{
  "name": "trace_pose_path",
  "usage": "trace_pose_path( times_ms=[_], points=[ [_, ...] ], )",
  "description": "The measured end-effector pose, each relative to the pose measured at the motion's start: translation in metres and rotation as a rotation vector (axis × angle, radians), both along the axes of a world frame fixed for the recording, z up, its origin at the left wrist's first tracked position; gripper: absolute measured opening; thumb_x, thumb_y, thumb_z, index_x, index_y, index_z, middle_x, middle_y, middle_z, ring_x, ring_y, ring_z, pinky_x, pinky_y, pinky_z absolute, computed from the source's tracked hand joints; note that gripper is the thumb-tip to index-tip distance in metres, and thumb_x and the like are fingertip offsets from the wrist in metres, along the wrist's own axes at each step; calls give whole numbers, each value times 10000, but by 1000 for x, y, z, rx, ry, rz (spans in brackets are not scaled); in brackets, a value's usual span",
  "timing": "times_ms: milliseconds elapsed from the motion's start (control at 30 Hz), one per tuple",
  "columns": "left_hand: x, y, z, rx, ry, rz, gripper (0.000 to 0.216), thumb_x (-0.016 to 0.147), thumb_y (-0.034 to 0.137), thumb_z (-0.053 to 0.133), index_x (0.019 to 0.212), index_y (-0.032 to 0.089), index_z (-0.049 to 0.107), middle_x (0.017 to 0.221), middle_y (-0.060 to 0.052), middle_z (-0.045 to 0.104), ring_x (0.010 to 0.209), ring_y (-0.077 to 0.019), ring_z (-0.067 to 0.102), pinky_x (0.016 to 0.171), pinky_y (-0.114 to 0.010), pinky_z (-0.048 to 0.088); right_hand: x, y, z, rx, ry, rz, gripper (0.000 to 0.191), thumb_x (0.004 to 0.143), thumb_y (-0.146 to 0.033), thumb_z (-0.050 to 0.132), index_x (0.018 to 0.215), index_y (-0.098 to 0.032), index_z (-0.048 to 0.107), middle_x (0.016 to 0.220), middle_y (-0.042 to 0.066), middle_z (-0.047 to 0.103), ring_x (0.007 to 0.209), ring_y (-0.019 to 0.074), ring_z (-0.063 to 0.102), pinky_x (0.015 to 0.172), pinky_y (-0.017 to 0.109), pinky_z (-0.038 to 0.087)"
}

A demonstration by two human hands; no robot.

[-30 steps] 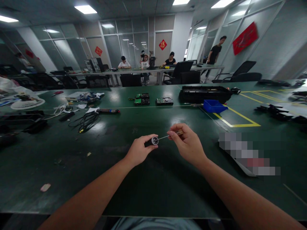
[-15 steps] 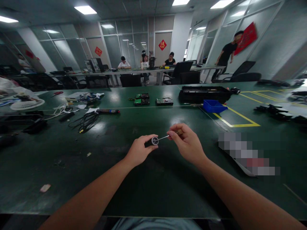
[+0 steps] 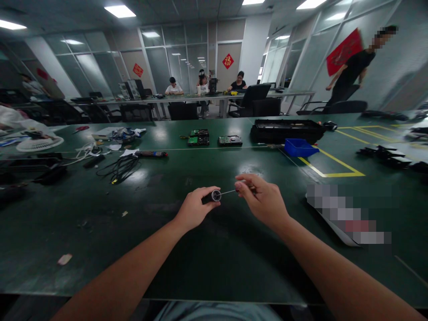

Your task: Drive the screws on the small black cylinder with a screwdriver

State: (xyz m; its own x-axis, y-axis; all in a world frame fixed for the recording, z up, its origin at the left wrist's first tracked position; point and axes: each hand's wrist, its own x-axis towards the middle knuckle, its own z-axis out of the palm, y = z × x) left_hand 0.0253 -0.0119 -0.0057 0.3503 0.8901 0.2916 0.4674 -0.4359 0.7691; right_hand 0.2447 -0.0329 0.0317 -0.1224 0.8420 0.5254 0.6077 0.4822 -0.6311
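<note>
My left hand (image 3: pixel 194 209) is closed round a short dark cylinder (image 3: pixel 216 195). The cylinder's round end, with a silvery rim, faces me and to the right; the rest is mostly covered by my fingers. In my right hand (image 3: pixel 265 200) is a thin screwdriver (image 3: pixel 228 192), its handle pinched between thumb and fingers and largely hidden. The metal shaft points left and its tip reaches into the cylinder's rimmed end. What the tip touches inside is too small to make out. Both hands are just above the green table (image 3: pixel 207 258).
Beyond my hands lie circuit-board parts (image 3: pixel 198 137), a hard drive (image 3: pixel 230 140), a blue bin (image 3: pixel 300 147) and a long black housing (image 3: pixel 287 131). A corded tool (image 3: pixel 152 154) with coiled cable lies left. A blurred pale packet (image 3: pixel 334 218) is at right. People are in the background.
My right hand's fingers have shifted on the screwdriver handle, with the index finger straighter. The left hand and cylinder stay almost still. A person in the background has walked to the right.
</note>
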Motion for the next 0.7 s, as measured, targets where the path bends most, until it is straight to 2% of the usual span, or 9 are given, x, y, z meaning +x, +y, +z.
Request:
trace_pose_path(
  times_ms=[233, 400, 500, 700],
  points=[
    [-1, 2, -3, 3, 0, -8, 425, 812, 207, 762, 1211, 318, 668, 1144, 3, 698, 1092, -213, 622, 987, -370, 441, 1, -1, 1, -8, 9, 107, 264, 967, -260, 501, 1210, -216, 593, 931, 46, 727, 802, 189, 708, 749, 337, 539],
    [0, 1, -3, 12, 1, -4, 419, 814, 200, 757, 1209, 310, 669, 1144, 3, 699, 1085, -209, 626, 986, -365, 445, 0, -1, 3, 1, -20, 25, 283, 998, -345, 469, 1186, -222, 641, 832, 40, 704, 728, 190, 672, 686, 341, 513],
    [0, 1, -2, 18, 11, -7, 422, 809, 201, 762, 1207, 305, 672, 1144, 0, 700, 1087, -211, 628, 988, -364, 447, -2, -2, 4, -5, -10, 24, 305, 998, -324, 461, 1243, -224, 613, 847, 42, 695, 727, 191, 660, 690, 354, 510],
    [-1, 1, -2, 10, 11, 3, 427, 808, 187, 760, 1212, 297, 671, 1170, -6, 697, 1118, -213, 621, 1020, -372, 437, -3, -1, 0, -74, 179, 97, 434, 951, -285, 543, 1383, -280, 498, 954, 32, 677, 801, 186, 664, 750, 373, 546]
  ],
)
